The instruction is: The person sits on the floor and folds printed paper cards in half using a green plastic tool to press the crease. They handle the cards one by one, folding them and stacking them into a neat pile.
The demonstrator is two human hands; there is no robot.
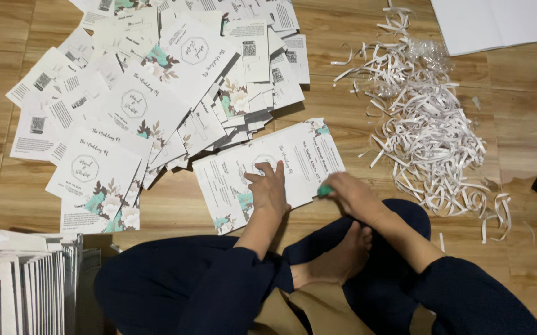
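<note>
An unfolded white card (293, 162) with floral corners lies on the wooden floor in front of my crossed legs. My left hand (268, 188) presses flat on its middle, fingers spread a little. My right hand (350, 193) is closed around a small green object (324, 191), whose tip touches the card's near right edge. What the green object is I cannot tell.
Many similar floral cards (150, 99) lie scattered at the upper left. A heap of white paper strips (426, 130) sits to the right. A stack of upright cards (23, 288) stands at the lower left. White sheets (492, 23) lie at the top right.
</note>
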